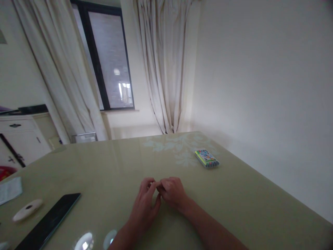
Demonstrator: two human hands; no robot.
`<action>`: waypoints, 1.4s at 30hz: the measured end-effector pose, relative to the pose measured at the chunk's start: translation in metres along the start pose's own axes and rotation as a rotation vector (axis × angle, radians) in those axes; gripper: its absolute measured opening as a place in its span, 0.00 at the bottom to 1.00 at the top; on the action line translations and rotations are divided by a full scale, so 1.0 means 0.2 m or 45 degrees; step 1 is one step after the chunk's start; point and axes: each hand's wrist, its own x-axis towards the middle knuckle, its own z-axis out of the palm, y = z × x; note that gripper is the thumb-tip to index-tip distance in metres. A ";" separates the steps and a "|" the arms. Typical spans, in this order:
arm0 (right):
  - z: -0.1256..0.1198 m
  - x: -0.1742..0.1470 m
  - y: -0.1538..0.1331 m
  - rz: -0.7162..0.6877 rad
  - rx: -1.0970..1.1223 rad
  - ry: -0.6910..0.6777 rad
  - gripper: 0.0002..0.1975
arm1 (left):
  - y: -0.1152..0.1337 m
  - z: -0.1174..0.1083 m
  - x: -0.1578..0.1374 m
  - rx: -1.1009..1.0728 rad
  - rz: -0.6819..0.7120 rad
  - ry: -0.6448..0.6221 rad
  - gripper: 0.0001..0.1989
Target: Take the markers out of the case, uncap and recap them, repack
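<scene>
My left hand (146, 198) and my right hand (172, 191) meet just above the table (109, 170), near its middle. The left index finger reaches across to the right hand, with the left thumb standing apart below it. My right hand is closed, its fingers curled in at the left fingertip. Whether anything small sits between them is hidden. Beyond the hands, to the right, lies a flat pack (206, 158) with a colourful cover and a row of coloured ends along its near edge.
On the left of the table are a dark tablet-like slab (50, 222), a white oval object (27, 210) and a pale paper (10, 190). Two shiny round spots show at the near edge. A wall (265, 86) runs along the right; curtains (163, 62) hang behind.
</scene>
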 end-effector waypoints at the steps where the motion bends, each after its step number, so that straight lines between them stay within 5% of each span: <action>1: -0.01 0.00 0.00 -0.015 0.003 0.009 0.14 | 0.00 0.00 0.00 0.004 0.015 0.018 0.20; 9: -0.06 -0.02 0.02 -0.115 -0.042 0.028 0.09 | 0.01 -0.04 0.04 -0.222 -0.061 -0.054 0.13; 17: -0.12 -0.01 0.14 -0.023 0.032 0.030 0.20 | 0.00 -0.07 0.08 -0.512 -0.273 -0.070 0.07; 19: -0.17 -0.01 0.26 0.116 0.008 0.018 0.20 | 0.01 -0.07 0.09 -0.489 -0.296 -0.064 0.07; 23: -0.23 -0.07 0.57 0.763 -0.204 0.245 0.19 | 0.01 -0.06 0.08 -0.427 -0.317 -0.061 0.09; 28: -0.19 -0.16 0.76 1.100 -0.410 0.051 0.33 | -0.02 -0.03 0.06 -0.468 -0.327 -0.064 0.14; 35: -0.15 -0.08 0.41 0.800 -0.362 -0.018 0.25 | -0.05 0.00 0.04 -0.398 -0.308 -0.075 0.15; 39: -0.15 -0.03 0.20 0.446 -0.028 -0.039 0.18 | -0.06 0.01 0.02 -0.286 -0.352 -0.115 0.21; 42: -0.16 -0.01 0.18 0.438 0.221 0.067 0.16 | -0.06 0.01 0.00 -0.161 -0.335 -0.173 0.28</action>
